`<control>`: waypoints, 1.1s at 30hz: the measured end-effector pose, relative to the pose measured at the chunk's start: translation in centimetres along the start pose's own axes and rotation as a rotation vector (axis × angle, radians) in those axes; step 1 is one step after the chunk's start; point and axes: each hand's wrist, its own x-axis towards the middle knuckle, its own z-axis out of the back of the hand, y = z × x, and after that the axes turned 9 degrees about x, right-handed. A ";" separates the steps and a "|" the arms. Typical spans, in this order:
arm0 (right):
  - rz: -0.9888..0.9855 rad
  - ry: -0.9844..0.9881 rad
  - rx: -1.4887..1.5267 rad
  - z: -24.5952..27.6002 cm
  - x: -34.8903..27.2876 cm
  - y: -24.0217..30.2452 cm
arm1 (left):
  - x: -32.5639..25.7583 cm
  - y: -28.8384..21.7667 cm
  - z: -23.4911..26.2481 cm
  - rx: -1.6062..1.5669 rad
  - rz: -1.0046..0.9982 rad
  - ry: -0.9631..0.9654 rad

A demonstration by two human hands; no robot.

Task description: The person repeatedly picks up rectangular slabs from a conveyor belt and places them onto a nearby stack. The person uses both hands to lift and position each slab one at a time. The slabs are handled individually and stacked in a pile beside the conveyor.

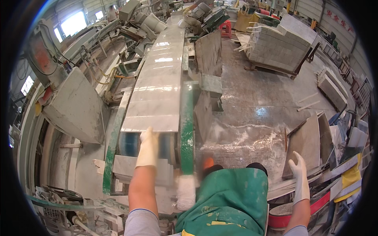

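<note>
A row of wet, glossy pale stone slabs [152, 94] lies on a conveyor running away from me. My left hand [148, 148], in a cream glove, is at the near edge of the closest slab, its fingertips overlapping that edge. Motion smears this hand, and whether its fingers grip the slab cannot be made out. Below the slab's edge a blue roller [129, 144] shows on both sides of my wrist. Off to the right, my right hand [299, 171], gloved too, is held with thumb and fingers apart and nothing in it, near a leaning stone panel [305, 146].
Green rails [187, 129] flank the conveyor, with motors and machinery [147, 21] at its far end. A grey angular housing [75, 106] stands left. Stacked pale blocks [277, 49] sit on the wet floor at right. Offcuts and a red curved band [280, 221] lie near my right arm.
</note>
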 end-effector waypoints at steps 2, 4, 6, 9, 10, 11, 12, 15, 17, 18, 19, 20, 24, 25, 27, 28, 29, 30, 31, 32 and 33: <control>-0.034 0.022 0.024 -0.4 -0.5 0.0 | 0.0 -0.4 0.4 0.308 -0.069 0.058; -0.028 0.051 0.041 -0.7 -1.1 0.0 | -0.2 -1.1 0.7 0.308 -0.028 0.055; -0.004 0.054 0.040 -1.0 -1.6 -0.2 | -0.2 -2.0 0.6 0.392 0.041 -0.040; -0.068 0.079 0.085 -1.1 -2.6 -0.9 | -0.2 -2.5 0.7 0.468 0.059 -0.061; -0.061 0.078 0.071 -0.9 -3.1 -1.3 | 0.0 -2.6 0.8 0.503 0.014 -0.060; -0.077 0.078 0.044 -0.6 -3.5 -1.7 | -0.1 -1.9 0.8 0.343 -0.025 -0.006; -0.090 0.071 0.004 -0.4 -3.8 -2.0 | -0.2 -1.1 0.8 0.220 -0.052 -0.006; -0.178 0.059 0.109 0.4 -4.8 -3.0 | -0.2 0.7 0.8 0.016 -0.069 -0.032; -0.150 0.031 0.091 1.0 -5.3 -3.5 | -0.3 1.5 0.5 -0.015 -0.091 -0.048; -0.169 0.009 0.056 1.4 -5.7 -3.9 | -0.5 1.9 0.1 -0.058 -0.117 -0.090; -0.134 0.001 0.045 1.8 -6.0 -4.3 | -0.8 2.3 -0.4 -0.100 -0.143 -0.132; -0.116 -0.013 0.022 2.4 -6.2 -4.9 | -1.2 2.6 -1.1 -0.143 -0.175 -0.174; -0.021 -0.118 -0.160 5.1 -7.4 -9.6 | -4.5 3.7 -3.1 -0.032 -0.437 -0.064; 0.052 -0.154 -0.236 6.2 -7.9 -11.4 | -5.8 4.2 -3.6 0.022 -0.473 0.028; -0.024 -0.343 -0.525 7.7 -9.5 -15.2 | -8.4 5.2 -4.9 0.306 -0.613 0.210; -0.029 -0.418 -0.585 8.9 -10.4 -17.1 | -9.8 5.5 -5.3 0.455 -0.680 0.283; -0.113 -0.466 -0.674 10.1 -11.4 -18.8 | -10.8 5.3 -5.4 0.772 -0.876 0.308; -0.149 -0.517 -0.743 11.3 -12.4 -20.3 | -11.8 5.4 -5.7 0.910 -0.995 0.346; -0.287 -0.533 -0.794 12.4 -13.4 -21.5 | -12.9 5.6 -5.8 0.979 -1.124 0.399; -0.347 -0.587 -0.820 13.2 -14.3 -22.5 | -13.6 5.8 -6.0 1.102 -1.195 0.426; -0.474 -0.600 -0.828 14.1 -15.1 -23.3 | -14.1 6.1 -6.3 1.211 -1.264 0.437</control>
